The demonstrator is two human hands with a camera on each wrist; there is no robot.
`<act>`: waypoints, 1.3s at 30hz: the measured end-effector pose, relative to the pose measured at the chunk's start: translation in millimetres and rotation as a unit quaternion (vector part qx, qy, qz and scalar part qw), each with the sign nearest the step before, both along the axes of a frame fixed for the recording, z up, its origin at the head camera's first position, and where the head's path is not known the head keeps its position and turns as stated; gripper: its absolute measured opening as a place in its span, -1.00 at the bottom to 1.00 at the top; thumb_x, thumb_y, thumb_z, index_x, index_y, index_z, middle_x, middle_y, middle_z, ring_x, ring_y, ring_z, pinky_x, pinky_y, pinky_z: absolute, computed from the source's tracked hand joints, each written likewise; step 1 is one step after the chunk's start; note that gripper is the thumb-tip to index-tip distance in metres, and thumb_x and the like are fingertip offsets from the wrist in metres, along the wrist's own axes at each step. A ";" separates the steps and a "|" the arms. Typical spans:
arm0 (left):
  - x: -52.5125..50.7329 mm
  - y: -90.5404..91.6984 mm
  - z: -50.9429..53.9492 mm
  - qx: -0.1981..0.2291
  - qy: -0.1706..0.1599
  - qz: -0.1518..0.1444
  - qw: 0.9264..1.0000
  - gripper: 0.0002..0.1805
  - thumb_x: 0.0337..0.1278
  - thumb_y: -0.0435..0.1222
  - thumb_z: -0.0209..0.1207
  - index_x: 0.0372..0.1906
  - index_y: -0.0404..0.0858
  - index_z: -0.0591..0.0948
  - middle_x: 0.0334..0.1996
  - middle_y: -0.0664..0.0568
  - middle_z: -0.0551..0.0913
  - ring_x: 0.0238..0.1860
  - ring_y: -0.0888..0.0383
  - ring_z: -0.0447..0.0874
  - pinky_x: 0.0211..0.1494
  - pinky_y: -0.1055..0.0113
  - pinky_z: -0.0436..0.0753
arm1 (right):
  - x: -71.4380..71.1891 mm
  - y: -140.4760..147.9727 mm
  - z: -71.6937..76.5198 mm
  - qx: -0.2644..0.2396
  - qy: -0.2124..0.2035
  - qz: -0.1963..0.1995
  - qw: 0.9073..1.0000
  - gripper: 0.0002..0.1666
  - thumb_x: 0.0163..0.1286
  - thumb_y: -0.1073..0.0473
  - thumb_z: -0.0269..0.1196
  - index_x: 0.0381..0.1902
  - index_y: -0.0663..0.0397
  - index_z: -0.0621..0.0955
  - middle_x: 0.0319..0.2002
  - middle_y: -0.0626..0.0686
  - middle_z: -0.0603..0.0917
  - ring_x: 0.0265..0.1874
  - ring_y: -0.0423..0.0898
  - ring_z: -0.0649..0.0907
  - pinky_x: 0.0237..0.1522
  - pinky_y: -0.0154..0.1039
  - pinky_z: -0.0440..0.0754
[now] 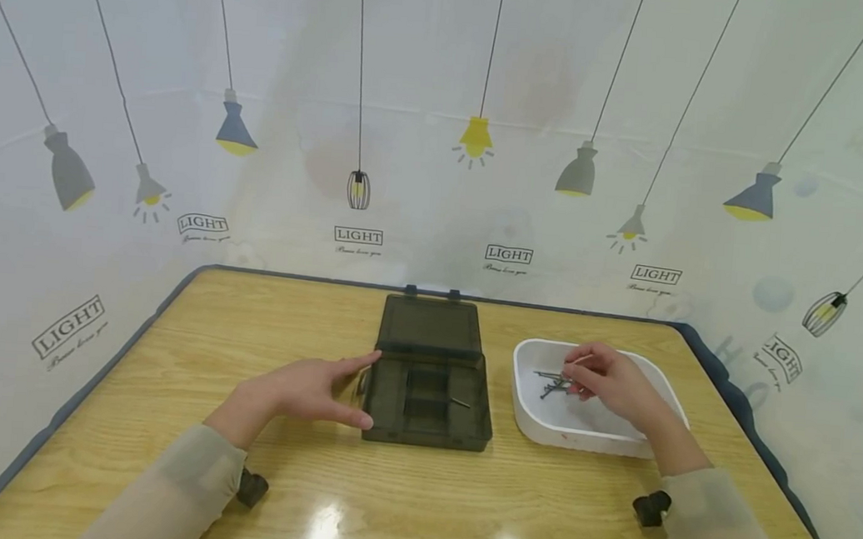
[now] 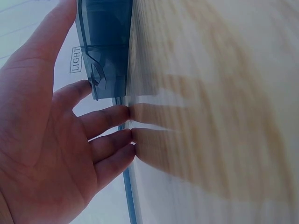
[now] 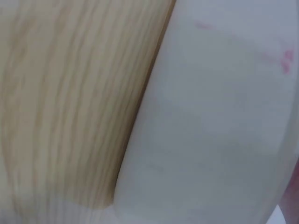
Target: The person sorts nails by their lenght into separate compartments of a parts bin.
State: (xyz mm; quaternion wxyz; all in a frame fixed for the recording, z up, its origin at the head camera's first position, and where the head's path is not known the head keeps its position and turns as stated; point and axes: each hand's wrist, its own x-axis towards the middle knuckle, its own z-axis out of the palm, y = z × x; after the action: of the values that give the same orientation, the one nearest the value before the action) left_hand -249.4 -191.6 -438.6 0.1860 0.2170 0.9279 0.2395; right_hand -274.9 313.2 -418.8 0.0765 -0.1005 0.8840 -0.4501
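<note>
A dark translucent plastic box (image 1: 428, 432) lies on the table with its lid (image 1: 430, 324) folded back. Inside are compartments, and one screw (image 1: 460, 403) lies in the right-hand one. My left hand (image 1: 303, 390) spreads its thumb and index finger against the box's left side; the left wrist view shows the index fingertip (image 2: 84, 86) at a box corner. Over the white tray (image 1: 540, 432), my right hand (image 1: 611, 382) bends its fingers down beside several dark screws (image 1: 549, 386). Whether a screw is between those fingertips is too small to tell.
The wooden table (image 1: 295, 494) has a dark blue edge (image 1: 738, 399). Behind it hangs a pale cloth (image 1: 430, 69) printed with lamps. In the right wrist view the tray's outer wall (image 3: 201, 116) fills most of the picture.
</note>
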 end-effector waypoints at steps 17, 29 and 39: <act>1.9 0.0 2.9 0.002 0.003 -0.002 1.000 0.26 0.11 0.50 0.38 0.81 0.31 0.02 0.72 -0.10 0.30 0.54 -0.22 0.54 0.55 -0.26 0.52 | 7.8 -32.5 7.3 -0.044 -0.013 0.032 0.998 -0.63 0.65 0.06 0.35 0.17 0.23 0.67 -0.12 0.22 0.77 -0.20 0.07 0.74 -0.21 -0.22 0.73; 2.0 0.5 2.9 -0.001 0.003 -0.004 1.000 0.26 0.11 0.50 0.38 0.82 0.30 0.02 0.71 -0.09 0.32 0.50 -0.20 0.59 0.53 -0.25 0.54 | 9.4 -54.2 11.4 -0.113 -0.053 0.069 0.990 -0.58 0.68 0.08 0.31 0.27 0.28 0.60 -0.02 0.12 0.79 -0.43 -0.20 0.57 -0.40 -0.35 0.54; 0.6 -0.1 1.7 0.001 0.008 -0.006 1.000 0.25 0.12 0.48 0.39 0.82 0.30 0.02 0.72 -0.07 0.31 0.45 -0.17 0.63 0.50 -0.25 0.56 | 8.9 -65.9 9.0 -0.144 -0.053 0.081 0.985 -0.57 0.65 0.12 0.35 0.28 0.29 0.59 -0.05 0.07 0.84 -0.47 -0.22 0.55 -0.46 -0.38 0.47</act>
State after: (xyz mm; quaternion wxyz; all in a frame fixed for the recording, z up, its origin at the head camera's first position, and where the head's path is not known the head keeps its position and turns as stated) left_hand -248.8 -191.7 -436.8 0.1800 0.2242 0.9277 0.2379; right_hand -265.9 247.3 -409.7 0.1444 -0.1580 0.7935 -0.5697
